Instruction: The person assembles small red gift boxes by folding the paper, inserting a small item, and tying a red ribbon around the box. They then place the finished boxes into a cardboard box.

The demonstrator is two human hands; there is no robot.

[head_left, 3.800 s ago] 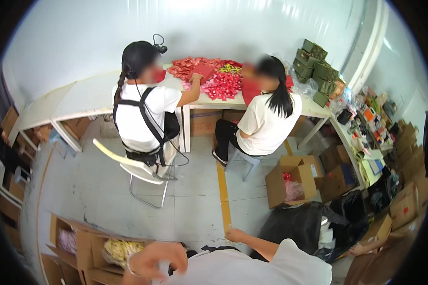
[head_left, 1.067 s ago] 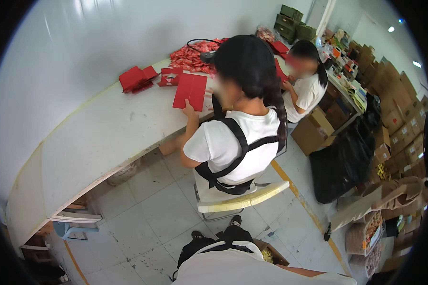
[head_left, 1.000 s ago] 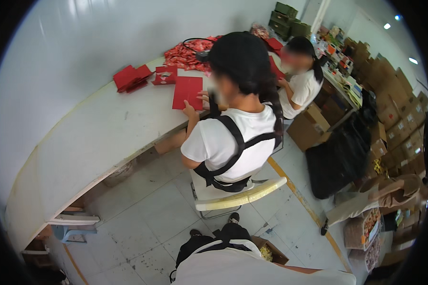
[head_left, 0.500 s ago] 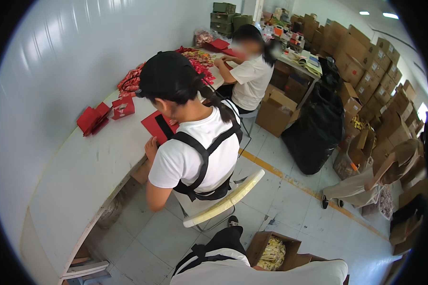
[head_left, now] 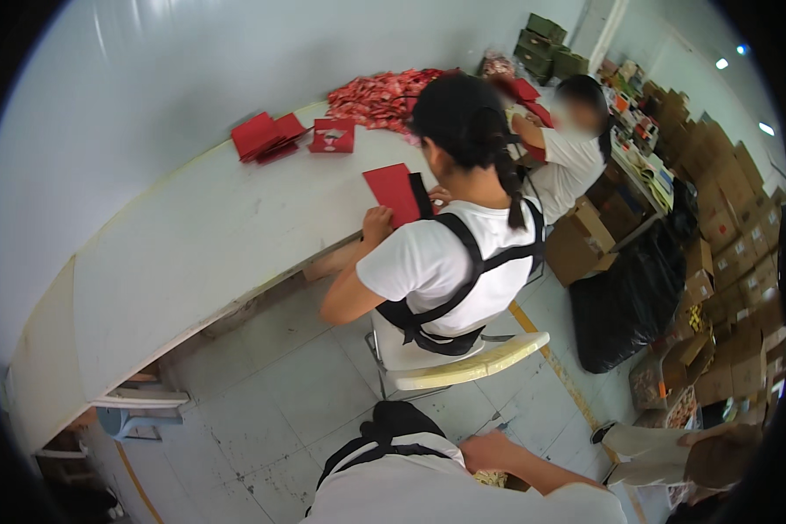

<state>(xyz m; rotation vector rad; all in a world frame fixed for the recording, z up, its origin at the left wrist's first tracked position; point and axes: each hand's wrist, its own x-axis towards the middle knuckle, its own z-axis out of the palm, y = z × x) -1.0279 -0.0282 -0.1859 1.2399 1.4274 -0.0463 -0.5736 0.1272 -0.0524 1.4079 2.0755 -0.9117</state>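
My right hand is beside my waist at the lower middle, over an open carton of pale yellow pieces on the floor. Blur and the angle hide its fingers, and I make out nothing held in it. My left hand is out of view. In front of me a seated co-worker in a black cap has both hands at a red folded card or box piece with a black strip, on the long white table.
Red folded boxes and a heap of red packets lie along the wall side. The co-worker's chair stands just ahead. Another person sits beyond. A black bag, stacked cartons and a bending person are rightward.
The view has turned right and tilted, so the table and seated co-worker appear shifted. My right hand and forearm have come up into view beside my waist, covering most of the carton.
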